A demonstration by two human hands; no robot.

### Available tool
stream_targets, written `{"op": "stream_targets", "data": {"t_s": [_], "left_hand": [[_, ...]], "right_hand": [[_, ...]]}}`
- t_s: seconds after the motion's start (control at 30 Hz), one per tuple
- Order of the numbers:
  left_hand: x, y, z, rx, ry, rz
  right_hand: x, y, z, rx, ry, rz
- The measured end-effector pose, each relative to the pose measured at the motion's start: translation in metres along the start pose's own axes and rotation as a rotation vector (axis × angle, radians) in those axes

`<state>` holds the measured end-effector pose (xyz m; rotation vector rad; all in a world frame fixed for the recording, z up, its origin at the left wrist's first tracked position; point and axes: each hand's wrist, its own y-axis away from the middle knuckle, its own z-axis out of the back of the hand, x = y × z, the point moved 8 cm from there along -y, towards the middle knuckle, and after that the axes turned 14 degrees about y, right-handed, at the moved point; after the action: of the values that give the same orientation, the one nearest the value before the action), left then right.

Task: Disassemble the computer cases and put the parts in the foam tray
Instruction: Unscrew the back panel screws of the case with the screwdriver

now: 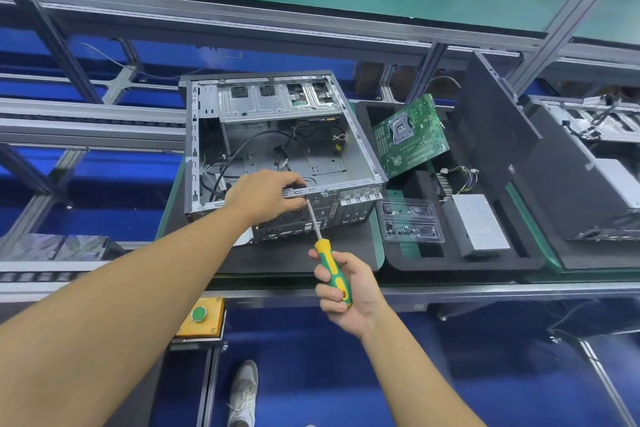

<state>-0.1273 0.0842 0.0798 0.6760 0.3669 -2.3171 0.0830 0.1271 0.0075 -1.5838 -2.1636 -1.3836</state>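
The computer case (pixel 277 104) lies on its side in the middle of the bench on a dark mat, its side panel off. The bare grey metal interior faces up, with a drive cage along the far edge and loose black cables trailing across the floor of the shell. Its perforated rear panel, with ports and slot covers, faces the person. The left hand (pixel 265 194) grips the upper rim of that rear panel, its fingers (pixel 294 184) curled over the edge into the case. The right hand (pixel 349 291) is wrapped around the yellow-and-green handle of a screwdriver (pixel 327 251). The thin shaft slants up and to the left, and its tip meets the rear panel just under the rim, right beside the left fingertips. To the right of the case, almost touching it, sits the black foam tray (pixel 450 265). It holds a green motherboard (pixel 408 139) propped at a tilt, a silver power supply (pixel 481 222) and a clear plastic box (pixel 410 222) of small screws.
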Motion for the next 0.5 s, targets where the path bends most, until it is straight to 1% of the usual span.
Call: {"op": "stream_targets", "data": {"t_s": [0.13,0.2,0.27,0.4,0.5], "left_hand": [[0.000,0.000,0.000,0.004,0.000,0.000],[-0.001,0.000,-0.001,0.006,-0.005,-0.007],[0.000,0.000,0.000,0.004,-0.008,-0.009],[0.001,0.000,-0.001,0.010,0.002,-0.001],[0.002,0.000,0.000,0.013,0.002,0.005]], "right_hand": [[-0.003,-0.003,-0.001,0.106,-0.137,-0.015],[-0.003,-0.005,0.002,0.078,-0.089,0.011],[-0.002,-0.007,0.009,-0.031,0.067,0.063],[0.014,-0.003,0.026,-0.343,0.485,0.230],[0.019,0.003,0.024,-0.466,0.653,0.291]]}}
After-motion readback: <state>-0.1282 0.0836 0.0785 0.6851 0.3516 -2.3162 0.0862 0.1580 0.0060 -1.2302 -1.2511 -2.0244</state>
